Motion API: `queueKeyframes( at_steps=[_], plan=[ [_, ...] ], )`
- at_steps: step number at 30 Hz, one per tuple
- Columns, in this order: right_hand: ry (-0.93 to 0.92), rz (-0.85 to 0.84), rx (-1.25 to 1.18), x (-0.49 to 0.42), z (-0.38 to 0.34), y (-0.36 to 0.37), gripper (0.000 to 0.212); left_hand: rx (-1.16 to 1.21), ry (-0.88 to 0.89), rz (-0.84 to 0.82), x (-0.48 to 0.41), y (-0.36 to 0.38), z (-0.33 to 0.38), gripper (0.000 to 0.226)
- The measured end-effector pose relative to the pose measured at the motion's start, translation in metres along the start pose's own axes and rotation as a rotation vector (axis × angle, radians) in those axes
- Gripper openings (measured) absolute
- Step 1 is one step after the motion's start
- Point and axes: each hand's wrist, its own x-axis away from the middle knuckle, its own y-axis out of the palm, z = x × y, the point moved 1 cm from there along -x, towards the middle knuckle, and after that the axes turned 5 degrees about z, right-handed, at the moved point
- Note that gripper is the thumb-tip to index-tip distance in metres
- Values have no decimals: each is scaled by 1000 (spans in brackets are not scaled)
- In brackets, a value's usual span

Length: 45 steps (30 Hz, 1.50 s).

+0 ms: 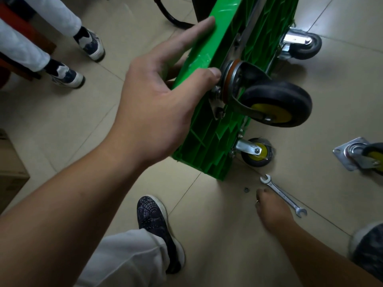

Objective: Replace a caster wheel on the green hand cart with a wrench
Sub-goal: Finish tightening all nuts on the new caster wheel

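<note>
The left hand [157, 96] is gripping the green cart [204, 141] by its edge to steady it on its side, caster wheel [277, 104] exposed, while the right hand [272, 208] is reaching down beside the wrench [283, 194] on the floor [217, 235], fingers curled, whether grasping anything I cannot tell.

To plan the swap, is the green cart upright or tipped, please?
Tipped on edge: the green cart has its casters pointing sideways; the left hand holds it.

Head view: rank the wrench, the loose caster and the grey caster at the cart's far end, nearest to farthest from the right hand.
1. Wrench, lying beside the right hand.
2. Loose caster, at the right edge.
3. Grey caster, top right, on the green hand cart.
</note>
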Motion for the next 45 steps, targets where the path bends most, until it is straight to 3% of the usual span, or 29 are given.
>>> queueKeyframes(
  at_steps=[3,7,13,18,22,26,33,38,45],
  plan=[
    [57,-7,-1,-2,-2,-4,6,-1,-16,8,0,-1,0,54],
    [156,73,-119,-4,2,-30,25,13,-34,-39,0,-2,0,54],
    [314,481,-605,-14,-3,-166,15,70,-173,-223,-3,-10,1,73],
    [135,746,-830,8,-46,-306,12,67,-163,-239,9,-11,7,77],
    [-161,675,-812,47,-86,-355,12,20,-180,-263,38,-23,12,80],
    [-311,546,-836,74,-117,-345,13,9,-239,-316,73,-38,14,79],
    [-329,519,-984,77,-146,-305,14,19,-284,-217,60,-44,9,75],
    [-358,536,-1037,77,-148,-301,16,-49,-241,-116,33,-26,4,28],
    [-334,537,-1075,75,-157,-299,16,-108,-157,-86,22,-20,0,26]
  ],
)
